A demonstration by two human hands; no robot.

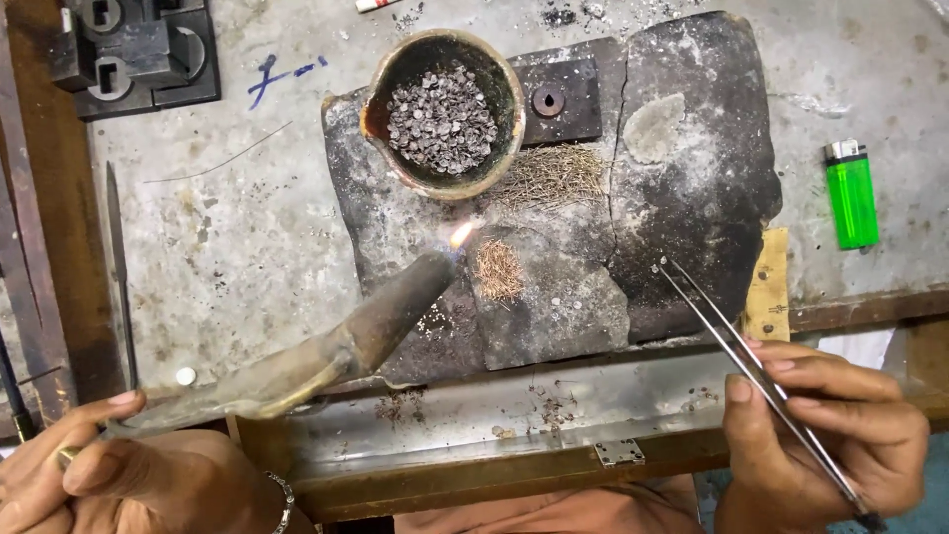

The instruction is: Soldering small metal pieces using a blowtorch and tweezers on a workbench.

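Fingers of the right hand are pinched around the upper part of a pair of slim metal tweezers, thumb on one side and forefinger along the other, so the hand is closed on the tool. The tweezers run up and to the left from the hand, and their tips sit slightly apart over the dark stone slab, just above its lower right edge and touching nothing that can be made out.

At the lower left of the head view, the left hand is curled around the handle end of a blowtorch, its fingers wrapped over the tube in a firm grip; a metal bracelet shows at the wrist. The torch barrel slants up to the right, and a small flame burns at its nozzle, just left of a little heap of fine coppery wire bits lying on a grey block at the slab's lower middle.

Behind the flame stands a round crucible filled with small grey metal pieces, resting on the slab. Beside it to the right lies a dark square plate with a hole, and below that a spread of thin pale wire pieces.

On the grey desk, well to the right of the slab, lies a green lighter. A black steel die block sits at the upper left corner, and a thin file lies along the left edge.
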